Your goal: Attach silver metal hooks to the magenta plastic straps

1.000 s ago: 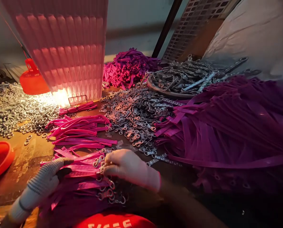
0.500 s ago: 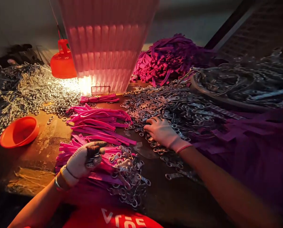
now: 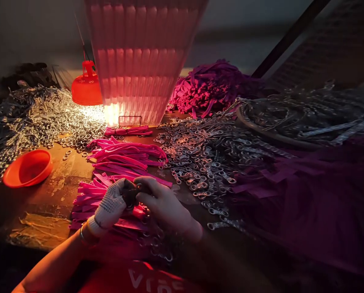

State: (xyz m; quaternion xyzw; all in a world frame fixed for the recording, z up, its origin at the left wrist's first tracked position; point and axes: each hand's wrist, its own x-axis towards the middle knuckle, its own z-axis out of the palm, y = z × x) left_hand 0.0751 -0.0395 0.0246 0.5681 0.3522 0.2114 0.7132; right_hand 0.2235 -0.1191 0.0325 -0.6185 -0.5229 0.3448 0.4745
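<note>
My left hand (image 3: 110, 205), in a white dotted glove with dark fingers, is closed over the near pink straps (image 3: 88, 199). My right hand (image 3: 168, 207), in a pale glove, has its fingers pinched together against the left fingertips. Whatever lies between the two hands is too dark and small to make out. Beneath and beside my right hand are metal links with ringed ends (image 3: 162, 252), partly in shadow and partly hidden by the hand. Further up lies another bundle of pink straps (image 3: 127, 152).
Loose metal links (image 3: 200, 146) spread to the right, with another heap (image 3: 47, 110) at the left under a red lamp (image 3: 86, 87). A red bowl (image 3: 27, 173) rests on the left. A ribbed translucent panel (image 3: 139, 61) stands behind; purple straps (image 3: 209, 87) are piled beyond.
My right hand has left the loose metal links on the right and come left to meet my left hand. My left hand has moved slightly, staying over the straps. The view has shifted a little.
</note>
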